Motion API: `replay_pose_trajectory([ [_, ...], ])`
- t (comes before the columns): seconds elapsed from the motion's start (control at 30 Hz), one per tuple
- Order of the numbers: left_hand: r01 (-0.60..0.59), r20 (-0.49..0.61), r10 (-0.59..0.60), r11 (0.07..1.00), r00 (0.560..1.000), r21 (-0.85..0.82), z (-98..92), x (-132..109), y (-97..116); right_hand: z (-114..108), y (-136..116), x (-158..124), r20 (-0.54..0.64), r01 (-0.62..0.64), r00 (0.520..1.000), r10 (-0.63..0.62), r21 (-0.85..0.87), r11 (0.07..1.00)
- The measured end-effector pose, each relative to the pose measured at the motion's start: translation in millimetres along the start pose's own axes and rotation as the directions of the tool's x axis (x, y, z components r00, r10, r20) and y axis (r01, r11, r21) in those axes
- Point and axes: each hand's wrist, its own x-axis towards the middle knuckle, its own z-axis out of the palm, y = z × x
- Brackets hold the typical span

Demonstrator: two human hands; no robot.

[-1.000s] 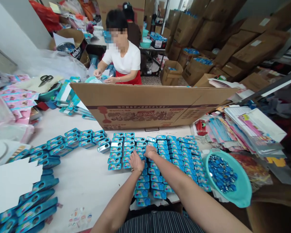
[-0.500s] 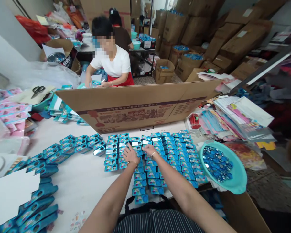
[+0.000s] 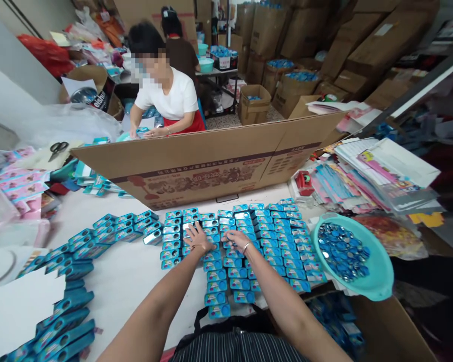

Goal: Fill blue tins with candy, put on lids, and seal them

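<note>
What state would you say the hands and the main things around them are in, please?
Left hand: spread, palm down at the blue boxes
Right hand: fingers curled; grip unclear
Blue boxes: set in close rows
Turquoise basin: uncovered, partly filled with blue discs
Large cardboard: standing on edge
Carton: open, blue items inside
Scissors: lying down, unheld

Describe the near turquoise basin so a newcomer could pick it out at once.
Find the long cardboard panel standing across the white table. From its right end, come nearer, past the piled printed sheets, to the turquoise basin. Unlike the printed blue boxes to its left, it is wide, open and holds loose, shiny blue discs.
</note>
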Motion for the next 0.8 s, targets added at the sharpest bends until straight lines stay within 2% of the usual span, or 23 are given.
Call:
replay_pose_trajectory([
  [0.13, -0.099, -0.138, 0.094, 0.995, 0.986, -0.027, 11.1, -32, -12, 23, -12, 18, -0.045, 0.049, 0.997, -0.059, -0.207, 0.977],
  [0.27, -0.203, -0.175, 0.194, 0.978, 0.965, -0.039, 24.4, -52, -23, 44, -22, 39, -0.119, 0.080, 0.981, -0.151, -0.463, 0.883],
  [0.4, -0.325, -0.158, 0.313, 0.944, 0.937, -0.056, 31.6, -48, -34, 56, -26, 52, -0.140, 0.095, 0.960, -0.244, -0.654, 0.751],
  [0.57, -0.475, -0.186, 0.454, 0.876, 0.871, -0.086, 34.5, -33, -41, 59, -27, 60, -0.117, 0.110, 0.945, -0.306, -0.767, 0.633],
  [0.67, -0.513, -0.186, 0.491, 0.853, 0.851, -0.098, 33.5, -29, -43, 57, -28, 66, -0.088, 0.118, 0.951, -0.296, -0.782, 0.612],
  [0.8, -0.505, -0.151, 0.485, 0.851, 0.861, -0.143, 30.8, -29, -44, 49, -32, 69, -0.056, 0.127, 0.965, -0.257, -0.758, 0.640],
])
